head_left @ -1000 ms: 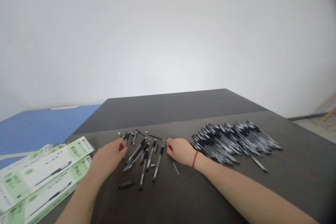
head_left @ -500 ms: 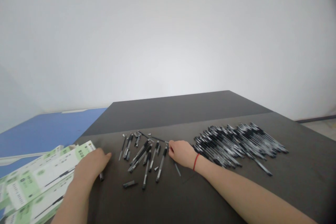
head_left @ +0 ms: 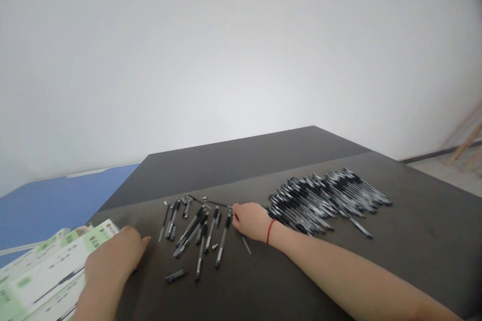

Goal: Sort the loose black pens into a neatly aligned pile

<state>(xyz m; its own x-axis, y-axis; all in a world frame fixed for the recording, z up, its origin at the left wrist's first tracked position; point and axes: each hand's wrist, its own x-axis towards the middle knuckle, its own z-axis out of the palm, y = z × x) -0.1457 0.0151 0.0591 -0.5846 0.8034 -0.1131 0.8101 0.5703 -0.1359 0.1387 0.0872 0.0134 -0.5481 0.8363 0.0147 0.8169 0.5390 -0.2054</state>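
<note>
Head view, my reading: print seen on the white-and-green pen boxes (head_left: pixel 52 273) at left. The topmost carries dark characters (head_left: pixel 98 239) on a green patch, a small emblem (head_left: pixel 109 225) by its far corner and short text lines (head_left: pixel 62 265) along its face. All too small and blurred for me to read.

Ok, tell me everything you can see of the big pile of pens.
The big pile of pens holds many slim black-and-clear pens, plastic by their look. They lie overlapping and roughly parallel on the dark tabletop, slanting nearer toward the right; one pen juts out at the near side. The right hand is close to the pile's left end; whether they touch is unclear.
</note>
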